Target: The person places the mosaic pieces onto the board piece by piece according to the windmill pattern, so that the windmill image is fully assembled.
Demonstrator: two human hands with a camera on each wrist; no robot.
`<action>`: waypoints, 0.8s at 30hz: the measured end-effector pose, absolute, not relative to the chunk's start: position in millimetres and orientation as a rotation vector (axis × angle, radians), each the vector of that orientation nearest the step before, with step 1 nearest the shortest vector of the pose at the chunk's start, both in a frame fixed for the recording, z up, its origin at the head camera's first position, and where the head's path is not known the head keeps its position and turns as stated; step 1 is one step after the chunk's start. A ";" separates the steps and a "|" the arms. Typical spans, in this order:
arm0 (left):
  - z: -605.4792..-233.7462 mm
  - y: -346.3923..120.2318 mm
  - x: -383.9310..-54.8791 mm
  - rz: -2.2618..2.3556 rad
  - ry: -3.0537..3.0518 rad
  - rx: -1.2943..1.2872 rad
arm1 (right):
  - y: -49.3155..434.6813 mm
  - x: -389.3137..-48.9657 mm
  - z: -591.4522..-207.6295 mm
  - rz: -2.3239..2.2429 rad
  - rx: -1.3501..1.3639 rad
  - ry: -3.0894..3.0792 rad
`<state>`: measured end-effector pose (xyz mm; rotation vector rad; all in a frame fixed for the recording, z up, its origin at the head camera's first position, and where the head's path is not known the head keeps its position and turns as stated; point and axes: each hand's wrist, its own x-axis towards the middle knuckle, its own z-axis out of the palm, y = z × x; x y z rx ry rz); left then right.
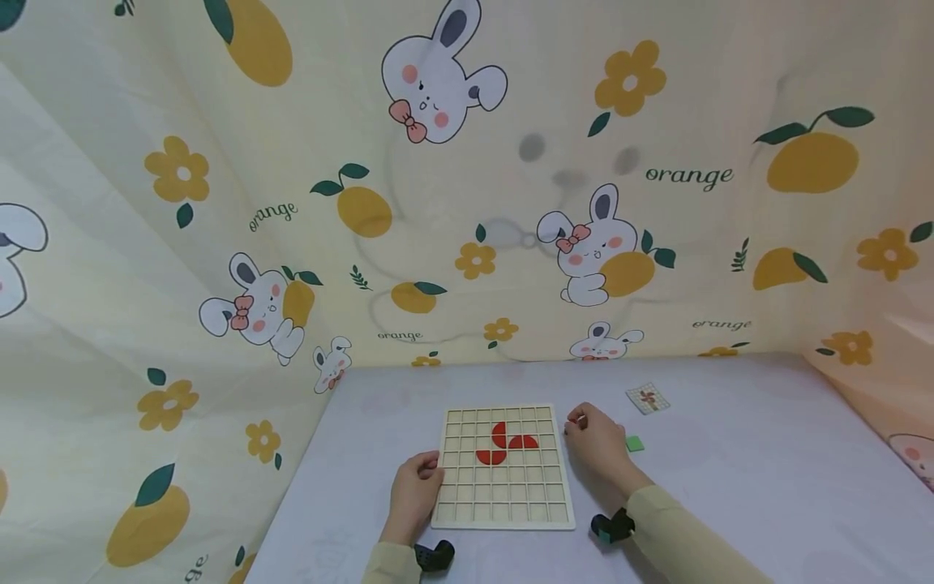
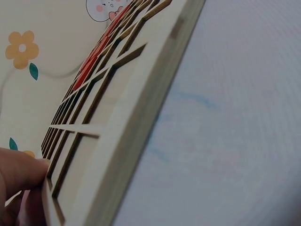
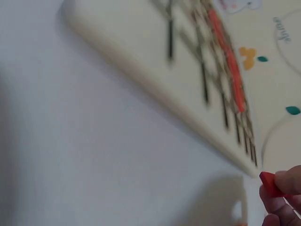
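The left hand is pinching the left edge of the grid board between thumb and finger. This board is lying on the white table, and red curved pieces are sitting in its upper middle cells. Just beside its right edge, the right hand is pinching one more red piece. Beside this hand a green tile is lying; farther, a small card is resting before the printed curtain.
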<state>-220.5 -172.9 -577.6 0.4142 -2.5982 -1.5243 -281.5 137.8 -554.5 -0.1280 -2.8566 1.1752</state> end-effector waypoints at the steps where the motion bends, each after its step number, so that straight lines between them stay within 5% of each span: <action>1: -578.0 -173.0 -220.5 -1.525 -2.598 0.414 | 137.2 -280.5 -553.9 1.250 -0.159 -2.839; 12: -579.0 -175.0 -222.4 -1.539 -2.587 0.407 | 98.0 -258.1 -560.3 1.612 -0.158 -2.707; 24: -576.9 -175.6 -220.0 -1.529 -2.579 0.357 | 51.8 -247.6 -567.2 1.364 -0.011 -2.737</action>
